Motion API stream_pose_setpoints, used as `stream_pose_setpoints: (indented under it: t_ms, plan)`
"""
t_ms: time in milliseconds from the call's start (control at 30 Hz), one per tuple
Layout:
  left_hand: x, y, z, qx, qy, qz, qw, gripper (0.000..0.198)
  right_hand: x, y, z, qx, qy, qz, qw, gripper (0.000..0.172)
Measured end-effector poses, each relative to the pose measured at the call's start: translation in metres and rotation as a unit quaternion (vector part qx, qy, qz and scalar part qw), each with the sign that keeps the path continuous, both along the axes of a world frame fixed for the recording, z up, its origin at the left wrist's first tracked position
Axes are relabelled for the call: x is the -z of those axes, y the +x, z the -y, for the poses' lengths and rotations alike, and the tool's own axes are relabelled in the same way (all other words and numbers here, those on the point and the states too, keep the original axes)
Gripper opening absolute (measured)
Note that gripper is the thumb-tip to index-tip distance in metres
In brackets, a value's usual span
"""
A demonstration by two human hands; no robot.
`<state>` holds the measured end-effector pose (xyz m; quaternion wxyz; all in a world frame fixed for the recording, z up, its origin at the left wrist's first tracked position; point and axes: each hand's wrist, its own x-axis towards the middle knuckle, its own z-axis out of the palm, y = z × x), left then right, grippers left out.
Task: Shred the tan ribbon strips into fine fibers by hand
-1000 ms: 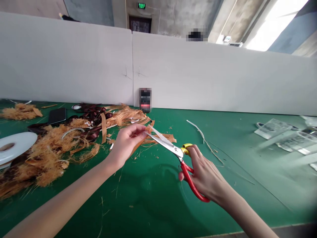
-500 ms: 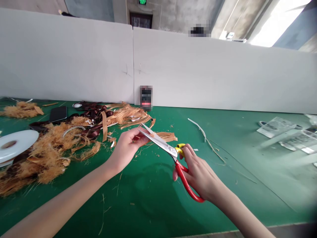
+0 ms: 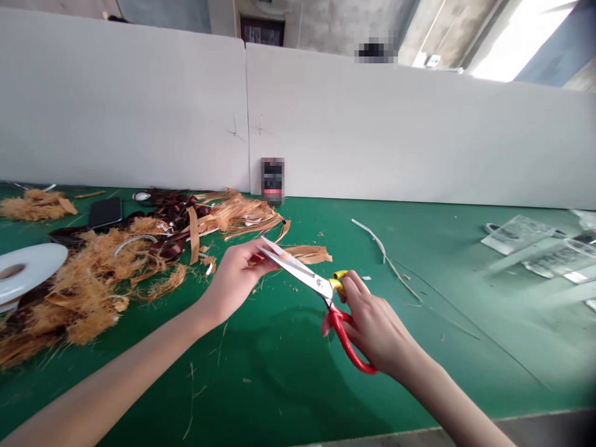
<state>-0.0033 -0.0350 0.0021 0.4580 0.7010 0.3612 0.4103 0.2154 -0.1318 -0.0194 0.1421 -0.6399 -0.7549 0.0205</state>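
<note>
Red-handled shears (image 3: 298,274) are clenched in the right hand (image 3: 372,329), while a frayed tan fibre strip (image 3: 308,253) is pinched by the left hand (image 3: 237,273) just beside the blades. The left fingertips (image 3: 258,249) could be nicked if the strip slips as the blades are closed.

No writing can be read here. The small mark (image 3: 319,283) near the pivot of the scissors (image 3: 302,277) is too tiny to make out, and the printing on the clear plastic packets (image 3: 516,234) is blurred.
</note>
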Motion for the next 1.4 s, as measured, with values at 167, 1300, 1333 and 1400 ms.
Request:
stream_pose_setpoints:
  t_ms: [167, 1300, 1333, 1400]
  plan:
    - [-0.001, 0.0, 0.0, 0.007, -0.003, -0.007, 1.0, 0.005, 0.006, 0.004, -0.001, 0.001, -0.003, 0.018, 1.0, 0.033]
    - [-0.026, 0.0, -0.038, -0.04, -0.055, 0.024, 0.997, 0.016, -0.071, -0.038, -0.071, 0.037, -0.068, -0.305, 0.949, 0.027]
    - [-0.026, -0.001, -0.037, -0.034, -0.047, 0.02, 0.998, 0.017, -0.076, -0.043, -0.075, 0.023, -0.063, -0.34, 0.938, 0.029]
    - [-0.026, -0.002, -0.035, -0.027, -0.035, 0.016, 0.999, 0.018, -0.083, -0.05, -0.079, -0.007, -0.052, -0.37, 0.927, 0.025]
